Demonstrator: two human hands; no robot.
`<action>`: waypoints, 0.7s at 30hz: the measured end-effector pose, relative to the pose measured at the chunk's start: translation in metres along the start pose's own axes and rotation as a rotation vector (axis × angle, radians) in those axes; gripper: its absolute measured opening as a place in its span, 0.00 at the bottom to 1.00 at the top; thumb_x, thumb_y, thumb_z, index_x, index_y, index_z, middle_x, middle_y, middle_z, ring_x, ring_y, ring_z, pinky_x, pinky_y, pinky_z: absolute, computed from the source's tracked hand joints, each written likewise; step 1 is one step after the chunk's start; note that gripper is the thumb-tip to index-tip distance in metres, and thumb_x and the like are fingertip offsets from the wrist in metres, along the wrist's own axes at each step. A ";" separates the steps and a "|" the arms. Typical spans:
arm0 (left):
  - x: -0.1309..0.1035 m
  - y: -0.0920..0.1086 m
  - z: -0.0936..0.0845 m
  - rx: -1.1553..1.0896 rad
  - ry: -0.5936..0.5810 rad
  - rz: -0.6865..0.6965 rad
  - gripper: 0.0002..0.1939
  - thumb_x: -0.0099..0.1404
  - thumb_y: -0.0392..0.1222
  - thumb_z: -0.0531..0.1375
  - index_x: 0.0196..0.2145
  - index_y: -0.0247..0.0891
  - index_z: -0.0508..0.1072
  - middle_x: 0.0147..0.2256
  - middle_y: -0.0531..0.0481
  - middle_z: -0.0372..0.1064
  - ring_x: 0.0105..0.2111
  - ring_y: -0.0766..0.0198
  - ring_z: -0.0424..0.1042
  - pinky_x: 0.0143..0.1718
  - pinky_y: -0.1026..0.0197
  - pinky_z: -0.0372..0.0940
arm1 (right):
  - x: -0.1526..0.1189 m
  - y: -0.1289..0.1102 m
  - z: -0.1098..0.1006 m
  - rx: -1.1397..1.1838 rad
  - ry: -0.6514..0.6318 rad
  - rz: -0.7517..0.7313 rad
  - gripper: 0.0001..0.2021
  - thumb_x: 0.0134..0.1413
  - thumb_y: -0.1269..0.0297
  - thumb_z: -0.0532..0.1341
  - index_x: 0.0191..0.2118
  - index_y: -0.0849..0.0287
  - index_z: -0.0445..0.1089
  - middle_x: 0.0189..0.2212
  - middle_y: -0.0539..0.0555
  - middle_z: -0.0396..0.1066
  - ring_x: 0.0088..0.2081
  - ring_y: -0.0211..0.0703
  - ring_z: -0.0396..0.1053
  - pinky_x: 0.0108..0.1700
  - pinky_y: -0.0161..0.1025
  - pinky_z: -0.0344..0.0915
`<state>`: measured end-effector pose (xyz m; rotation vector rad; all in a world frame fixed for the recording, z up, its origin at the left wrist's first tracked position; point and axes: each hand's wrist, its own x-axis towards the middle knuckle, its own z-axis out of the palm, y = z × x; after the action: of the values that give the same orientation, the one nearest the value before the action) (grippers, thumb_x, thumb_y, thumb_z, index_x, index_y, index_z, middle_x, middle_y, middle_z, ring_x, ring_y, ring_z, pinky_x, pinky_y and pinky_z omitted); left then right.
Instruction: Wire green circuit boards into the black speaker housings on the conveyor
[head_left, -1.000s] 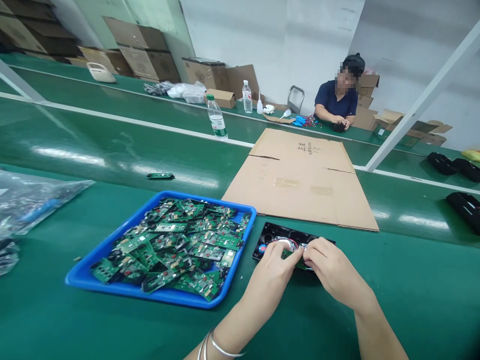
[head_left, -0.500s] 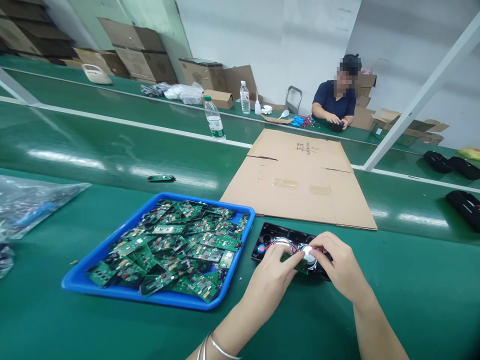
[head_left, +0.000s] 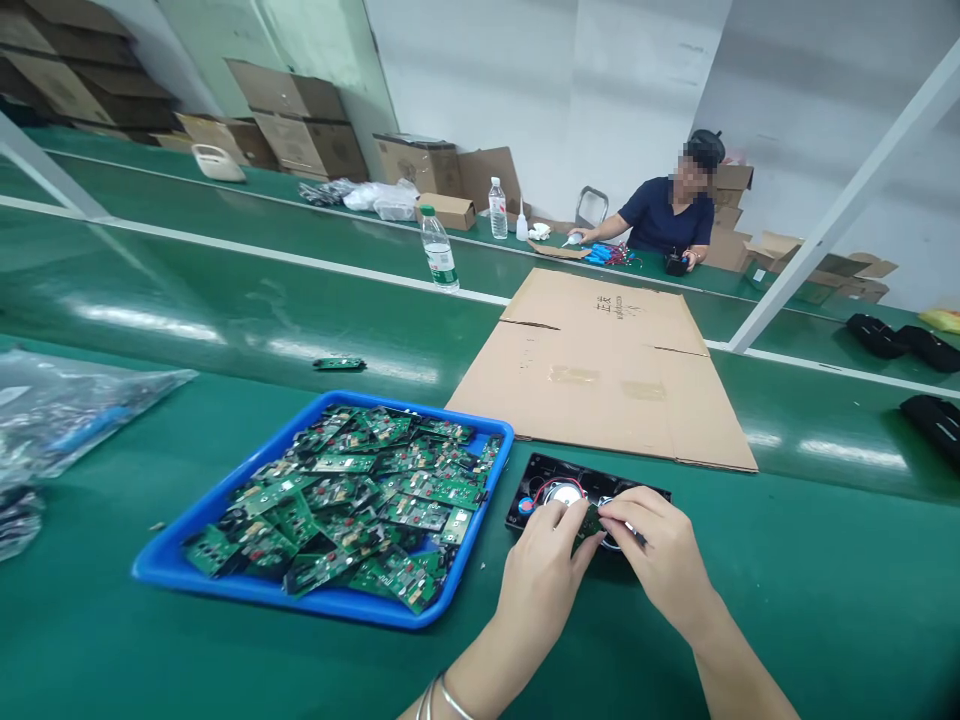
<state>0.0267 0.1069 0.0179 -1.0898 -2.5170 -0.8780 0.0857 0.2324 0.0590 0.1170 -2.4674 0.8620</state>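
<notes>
A black speaker housing (head_left: 541,470) lies open on the green table in front of me. Inside it are a round silver speaker (head_left: 564,493), red wires and a small blue round part (head_left: 526,506) at the left end. My left hand (head_left: 541,560) is closed on a green circuit board (head_left: 588,524), held over the housing. My right hand (head_left: 658,545) pinches at the right end of that board; a small dark piece shows by its fingers, too small to name. Both hands hide much of the board and the second speaker.
Left of the housing stands a blue tray (head_left: 330,606) heaped with circuit boards. Beyond lies a flat cardboard sheet (head_left: 600,350), with a water bottle (head_left: 439,250) to its left. One loose board (head_left: 339,364) lies behind the tray. Across the bench sits a co-worker (head_left: 667,215).
The circuit board has come up into clearer view between my fingers, and my right hand has shifted its grip. The co-worker's one hand has reached out to a small white bottle.
</notes>
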 end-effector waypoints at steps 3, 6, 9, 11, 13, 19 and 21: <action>-0.002 -0.001 0.001 0.006 0.011 -0.006 0.15 0.55 0.33 0.60 0.41 0.37 0.65 0.30 0.48 0.67 0.31 0.58 0.69 0.25 0.61 0.67 | 0.001 0.000 0.001 0.015 -0.019 -0.002 0.07 0.58 0.74 0.52 0.35 0.60 0.67 0.32 0.52 0.67 0.35 0.36 0.64 0.36 0.33 0.63; -0.002 -0.004 0.003 -0.098 0.007 -0.031 0.13 0.57 0.33 0.57 0.41 0.38 0.66 0.31 0.48 0.67 0.31 0.57 0.69 0.28 0.58 0.67 | 0.004 -0.002 -0.001 0.105 -0.065 0.084 0.07 0.58 0.71 0.52 0.34 0.60 0.67 0.32 0.52 0.66 0.34 0.35 0.64 0.35 0.31 0.63; 0.000 -0.009 0.002 -0.449 -0.021 -0.183 0.12 0.59 0.37 0.55 0.43 0.39 0.66 0.38 0.46 0.69 0.38 0.57 0.70 0.39 0.55 0.67 | 0.006 0.002 -0.006 0.212 -0.131 0.156 0.09 0.59 0.67 0.51 0.38 0.57 0.68 0.34 0.51 0.67 0.37 0.35 0.65 0.38 0.31 0.64; 0.003 -0.012 -0.001 -0.755 -0.072 -0.348 0.14 0.60 0.40 0.54 0.45 0.39 0.65 0.43 0.45 0.69 0.42 0.58 0.69 0.45 0.56 0.65 | 0.008 0.008 -0.012 0.194 -0.146 0.209 0.11 0.60 0.65 0.50 0.44 0.56 0.66 0.38 0.52 0.67 0.41 0.36 0.65 0.43 0.34 0.64; 0.007 -0.015 -0.004 -0.977 -0.126 -0.490 0.14 0.58 0.41 0.54 0.43 0.38 0.66 0.44 0.45 0.68 0.44 0.58 0.68 0.47 0.56 0.63 | 0.008 0.015 -0.017 0.089 -0.196 0.281 0.14 0.59 0.61 0.51 0.49 0.56 0.63 0.45 0.54 0.64 0.48 0.40 0.61 0.50 0.40 0.60; 0.013 -0.021 -0.005 -1.173 -0.109 -0.778 0.17 0.51 0.43 0.57 0.40 0.37 0.65 0.41 0.46 0.69 0.35 0.62 0.70 0.39 0.57 0.66 | 0.005 0.030 -0.003 -0.277 -0.724 0.358 0.57 0.29 0.51 0.70 0.63 0.62 0.38 0.62 0.62 0.25 0.62 0.57 0.24 0.60 0.58 0.33; 0.014 -0.022 -0.002 -1.196 -0.085 -0.811 0.19 0.50 0.43 0.58 0.41 0.38 0.63 0.39 0.47 0.69 0.33 0.64 0.70 0.38 0.59 0.67 | 0.004 0.031 0.009 -0.403 -0.753 0.348 0.59 0.26 0.56 0.72 0.63 0.62 0.38 0.62 0.64 0.30 0.61 0.61 0.29 0.59 0.61 0.31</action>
<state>0.0012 0.1020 0.0168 -0.1616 -2.3732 -2.7736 0.0704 0.2518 0.0380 -0.1696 -3.3930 0.4702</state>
